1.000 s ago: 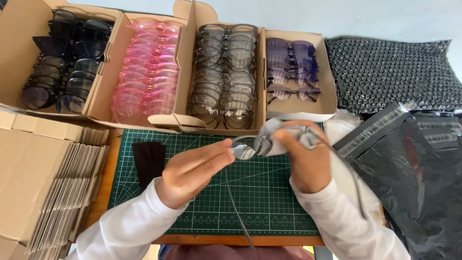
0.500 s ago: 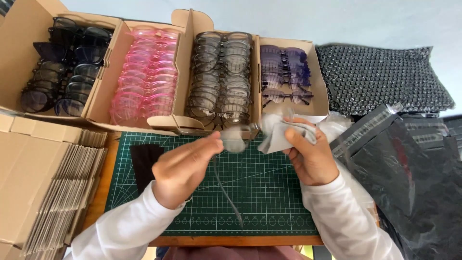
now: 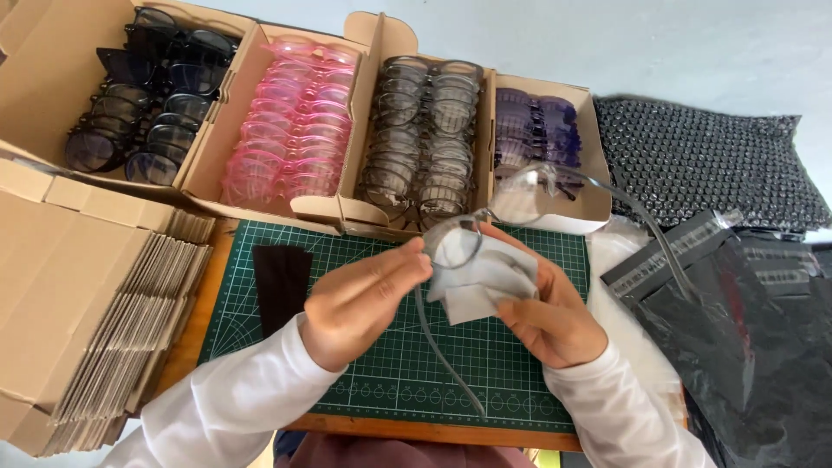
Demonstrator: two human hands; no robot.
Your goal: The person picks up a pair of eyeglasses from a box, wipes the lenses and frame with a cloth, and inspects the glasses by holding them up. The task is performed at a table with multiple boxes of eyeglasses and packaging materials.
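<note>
My left hand grips a pair of clear grey-framed glasses by the rim of one lens, held above the green cutting mat. Both temple arms are unfolded; one hangs down over the mat, the other reaches right. My right hand holds a white cleaning cloth against the lens nearest me. Both hands are close together over the middle of the mat.
Cardboard boxes at the back hold rows of black, pink, grey and purple glasses. Flat folded cartons are stacked left. Black bubble wrap and black plastic bags lie right. A black pouch rests on the mat.
The glasses and both hands have stayed over the mat, shifting slightly; the cloth has moved from bunched near the frame onto the lens nearest me.
</note>
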